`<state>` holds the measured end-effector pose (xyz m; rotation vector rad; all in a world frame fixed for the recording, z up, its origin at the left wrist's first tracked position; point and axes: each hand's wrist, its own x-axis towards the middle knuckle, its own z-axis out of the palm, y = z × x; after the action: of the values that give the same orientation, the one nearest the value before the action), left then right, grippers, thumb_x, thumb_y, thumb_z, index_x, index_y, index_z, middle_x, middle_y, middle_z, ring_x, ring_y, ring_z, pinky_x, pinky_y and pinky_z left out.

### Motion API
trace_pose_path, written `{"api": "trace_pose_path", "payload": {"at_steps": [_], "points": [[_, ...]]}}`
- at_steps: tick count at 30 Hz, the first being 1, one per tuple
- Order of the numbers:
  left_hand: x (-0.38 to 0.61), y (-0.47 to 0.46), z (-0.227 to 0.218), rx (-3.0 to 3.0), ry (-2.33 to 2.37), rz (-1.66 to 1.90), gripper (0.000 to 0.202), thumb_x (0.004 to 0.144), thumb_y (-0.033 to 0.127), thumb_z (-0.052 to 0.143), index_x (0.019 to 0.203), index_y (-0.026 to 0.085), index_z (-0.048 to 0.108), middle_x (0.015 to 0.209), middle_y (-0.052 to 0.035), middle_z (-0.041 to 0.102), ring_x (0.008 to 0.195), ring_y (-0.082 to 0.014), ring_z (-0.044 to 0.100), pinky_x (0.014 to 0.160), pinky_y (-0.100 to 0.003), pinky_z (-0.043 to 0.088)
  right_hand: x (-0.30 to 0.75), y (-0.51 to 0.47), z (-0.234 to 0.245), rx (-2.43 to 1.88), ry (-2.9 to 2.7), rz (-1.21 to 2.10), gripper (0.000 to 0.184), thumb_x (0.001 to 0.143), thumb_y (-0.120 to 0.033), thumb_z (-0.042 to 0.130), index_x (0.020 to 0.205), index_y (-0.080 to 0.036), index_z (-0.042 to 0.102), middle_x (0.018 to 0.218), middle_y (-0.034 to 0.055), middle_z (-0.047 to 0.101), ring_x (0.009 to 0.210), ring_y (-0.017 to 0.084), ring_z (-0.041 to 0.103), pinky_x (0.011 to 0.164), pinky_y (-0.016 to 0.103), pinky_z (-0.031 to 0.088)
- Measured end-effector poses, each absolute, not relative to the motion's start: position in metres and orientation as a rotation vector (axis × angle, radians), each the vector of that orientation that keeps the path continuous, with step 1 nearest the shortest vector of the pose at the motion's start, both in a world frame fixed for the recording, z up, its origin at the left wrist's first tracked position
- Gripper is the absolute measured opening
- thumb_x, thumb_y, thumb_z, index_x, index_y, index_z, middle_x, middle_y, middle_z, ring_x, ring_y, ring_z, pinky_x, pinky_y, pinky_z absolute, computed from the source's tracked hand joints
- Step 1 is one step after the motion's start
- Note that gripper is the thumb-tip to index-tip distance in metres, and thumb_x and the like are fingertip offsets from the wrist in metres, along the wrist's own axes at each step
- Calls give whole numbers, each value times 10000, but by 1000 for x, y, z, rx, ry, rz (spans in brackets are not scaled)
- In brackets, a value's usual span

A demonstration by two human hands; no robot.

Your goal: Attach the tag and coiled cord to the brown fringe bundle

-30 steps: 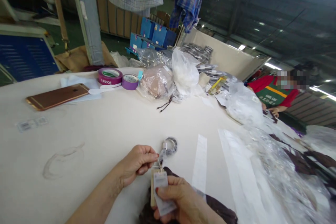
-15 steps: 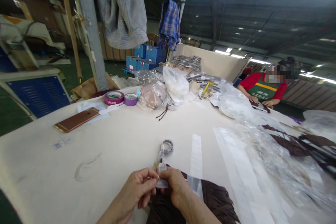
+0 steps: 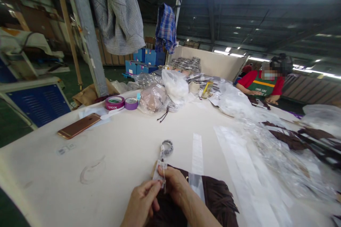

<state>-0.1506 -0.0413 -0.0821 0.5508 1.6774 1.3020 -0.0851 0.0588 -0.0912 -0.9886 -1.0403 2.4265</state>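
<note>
My right hand [image 3: 177, 186] pinches a small tag [image 3: 157, 174], whitish with a tan layer behind it, between thumb and fingers. A thin pale string [image 3: 164, 173] hangs over the tag. At the tag's lower edge my left hand [image 3: 144, 200] is closed in a pinch, thumb and forefinger at the string's side; its exact hold is partly hidden. Both hands are above a dark brown garment [image 3: 220, 198] with a clear plastic strip [image 3: 196, 184] across it. Just beyond the tag, a grey ring-shaped piece [image 3: 167, 148] lies on the white table [image 3: 122, 149].
A phone [image 3: 79, 126] and tape rolls [image 3: 114, 102] are at left. Bagged goods [image 3: 153, 98] and white plastic bags [image 3: 174, 87] stand at the back. White strips [image 3: 239, 163] and clear wrapping [image 3: 279, 156] cover the right. A co-worker [image 3: 262, 85] works at the far right.
My left hand has moved down and in under the tag. The tag has tilted, and its string hangs lower over it. The camera view has shifted slightly.
</note>
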Motion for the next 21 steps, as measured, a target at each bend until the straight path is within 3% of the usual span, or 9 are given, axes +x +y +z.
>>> {"api": "trace_pose_path", "payload": {"at_steps": [4, 6, 10, 17, 21], "points": [[-160, -35, -81, 322, 1801, 1502, 557, 513, 704, 612, 544, 156, 520, 346, 44, 412, 364, -77, 339, 389, -204, 234, -83, 56, -85, -1043, -1046, 2406, 358, 486, -362, 765, 712, -124, 622, 600, 0, 587, 577, 118, 514, 594, 247, 375], [-163, -29, -82, 271, 1802, 1528, 527, 484, 663, 657, 548, 180, 458, 349, 61, 410, 353, -70, 325, 378, -197, 213, -82, 56, -83, -1096, -1045, 2382, 334, 493, -344, 768, 709, -135, 622, 594, -4, 592, 572, 119, 512, 586, 247, 367], [-167, -20, -82, 337, 1698, 1447, 464, 491, 553, 663, 687, 153, 534, 431, 46, 501, 351, -65, 354, 383, -193, 208, -80, 55, -80, -1091, -1031, 2367, 301, 517, -339, 768, 691, -136, 630, 591, 4, 599, 570, 124, 523, 596, 250, 392], [-202, -18, -75, 462, 1750, 1295, 287, 430, 405, 603, 535, 148, 534, 421, 30, 486, 356, -60, 333, 398, -202, 192, -82, 51, -85, -1132, -853, 2343, 322, 557, -386, 706, 725, -133, 601, 616, 23, 606, 547, 127, 569, 533, 228, 416], [-241, -32, -69, 539, 1901, 1187, 220, 438, 372, 557, 500, 162, 528, 401, 50, 437, 365, -67, 301, 410, -208, 161, -86, 45, -85, -1194, -745, 2153, 288, 494, -234, 674, 756, -142, 596, 702, 28, 633, 628, 121, 595, 598, 225, 471]]}}
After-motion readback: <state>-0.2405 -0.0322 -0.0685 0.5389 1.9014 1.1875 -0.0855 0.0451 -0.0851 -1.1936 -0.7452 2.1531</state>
